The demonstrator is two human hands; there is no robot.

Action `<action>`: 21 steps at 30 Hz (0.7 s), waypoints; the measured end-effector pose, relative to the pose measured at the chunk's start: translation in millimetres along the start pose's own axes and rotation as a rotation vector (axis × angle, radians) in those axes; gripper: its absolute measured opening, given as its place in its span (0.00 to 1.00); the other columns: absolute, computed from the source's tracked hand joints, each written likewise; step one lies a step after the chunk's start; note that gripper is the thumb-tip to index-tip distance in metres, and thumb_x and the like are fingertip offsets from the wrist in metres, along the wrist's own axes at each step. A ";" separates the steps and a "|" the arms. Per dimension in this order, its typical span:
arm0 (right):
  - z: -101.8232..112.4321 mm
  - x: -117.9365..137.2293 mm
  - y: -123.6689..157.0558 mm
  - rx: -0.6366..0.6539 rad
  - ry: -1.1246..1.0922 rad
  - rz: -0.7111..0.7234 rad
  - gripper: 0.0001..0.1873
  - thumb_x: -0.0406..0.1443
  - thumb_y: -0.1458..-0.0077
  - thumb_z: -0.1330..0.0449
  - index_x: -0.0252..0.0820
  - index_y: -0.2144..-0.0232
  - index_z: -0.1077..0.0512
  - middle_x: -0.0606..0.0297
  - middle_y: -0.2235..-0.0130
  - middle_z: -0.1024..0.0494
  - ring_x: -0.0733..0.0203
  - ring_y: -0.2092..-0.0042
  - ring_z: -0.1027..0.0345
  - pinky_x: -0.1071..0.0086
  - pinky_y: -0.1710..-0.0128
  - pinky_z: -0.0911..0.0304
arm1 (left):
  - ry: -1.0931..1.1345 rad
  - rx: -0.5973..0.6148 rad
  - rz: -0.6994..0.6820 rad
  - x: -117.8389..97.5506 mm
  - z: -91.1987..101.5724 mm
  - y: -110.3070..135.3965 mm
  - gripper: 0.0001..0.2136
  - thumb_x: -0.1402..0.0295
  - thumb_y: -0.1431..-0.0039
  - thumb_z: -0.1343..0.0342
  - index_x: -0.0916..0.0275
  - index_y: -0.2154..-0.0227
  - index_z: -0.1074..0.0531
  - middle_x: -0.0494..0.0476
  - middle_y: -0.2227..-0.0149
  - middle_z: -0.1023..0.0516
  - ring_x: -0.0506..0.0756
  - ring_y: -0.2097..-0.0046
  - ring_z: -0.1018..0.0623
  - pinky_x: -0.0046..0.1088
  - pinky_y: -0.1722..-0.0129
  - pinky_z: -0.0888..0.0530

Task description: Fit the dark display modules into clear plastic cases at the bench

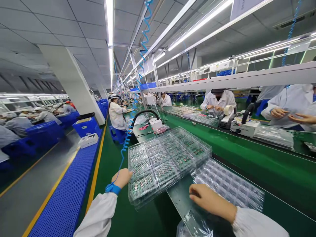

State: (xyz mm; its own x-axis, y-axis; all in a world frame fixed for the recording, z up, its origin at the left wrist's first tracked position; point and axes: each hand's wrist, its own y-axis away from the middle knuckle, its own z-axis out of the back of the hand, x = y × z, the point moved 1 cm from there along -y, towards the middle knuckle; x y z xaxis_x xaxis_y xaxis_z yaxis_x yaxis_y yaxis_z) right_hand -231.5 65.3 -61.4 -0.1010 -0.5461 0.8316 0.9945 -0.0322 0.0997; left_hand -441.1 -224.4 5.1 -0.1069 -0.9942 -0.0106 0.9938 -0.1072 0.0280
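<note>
My left hand [122, 178], with a blue wrist strap [113, 188] and its coiled cord, grips the left edge of a stack of clear plastic trays [170, 158]. Small green circuit boards lie in rows inside the compartments. The stack sits tilted, its near left part jutting past the bench edge. My right hand [209, 199] is over the bench to the right of the stack, fingers loosely curled and thumb apart, with nothing visible in it. Beside it lies a clear blister tray [229, 184] with no boards visible in it. My left fingertips are partly hidden by the stack's edge.
A green conveyor belt [247, 154] runs along the bench's right side. Beyond it, a co-worker [218, 100] handles small parts near a tape dispenser [227, 117]. A black hose [145, 112] arches behind the trays. Clear plastic bags [197, 227] lie at the near edge.
</note>
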 end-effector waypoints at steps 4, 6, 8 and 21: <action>-9.9 2.8 -34.0 -0.003 -0.241 -0.127 0.13 0.41 0.38 0.48 0.36 0.64 0.32 0.67 0.69 0.29 0.67 0.71 0.34 0.69 0.70 0.35 | -0.006 0.076 -0.005 1.9 15.1 -1.4 0.13 0.62 0.40 0.49 0.65 0.56 0.31 0.59 0.57 0.26 0.55 0.59 0.25 0.38 0.60 0.26; -9.2 6.0 -46.1 -0.018 -0.338 -0.155 0.17 0.44 0.37 0.50 0.36 0.59 0.33 0.65 0.65 0.27 0.66 0.69 0.31 0.69 0.70 0.33 | -0.004 0.076 -0.009 2.4 22.9 -1.2 0.14 0.62 0.40 0.49 0.65 0.56 0.31 0.58 0.57 0.26 0.55 0.58 0.25 0.39 0.59 0.26; -5.2 8.2 -57.2 -0.039 -0.378 -0.157 0.17 0.45 0.37 0.49 0.36 0.57 0.33 0.63 0.63 0.27 0.65 0.68 0.30 0.68 0.68 0.32 | 0.003 0.069 -0.012 2.3 29.2 -0.9 0.14 0.62 0.40 0.49 0.65 0.56 0.31 0.58 0.56 0.26 0.56 0.57 0.25 0.40 0.59 0.26; -12.9 23.1 -82.1 -0.204 0.216 0.314 0.14 0.38 0.43 0.41 0.40 0.55 0.31 0.59 0.48 0.33 0.51 0.45 0.40 0.49 0.46 0.45 | 0.244 0.115 0.054 1.5 12.3 -7.4 0.14 0.62 0.41 0.48 0.65 0.55 0.32 0.59 0.55 0.27 0.56 0.57 0.25 0.39 0.59 0.26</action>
State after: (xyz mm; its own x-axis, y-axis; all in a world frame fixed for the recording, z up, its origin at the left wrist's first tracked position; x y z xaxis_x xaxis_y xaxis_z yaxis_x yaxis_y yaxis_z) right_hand -315.1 44.5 -57.4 0.1942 -0.7180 0.6684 0.9633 0.0108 -0.2684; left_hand -449.0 -225.2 17.1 -0.0299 -0.9688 -0.2459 0.9867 -0.0679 0.1478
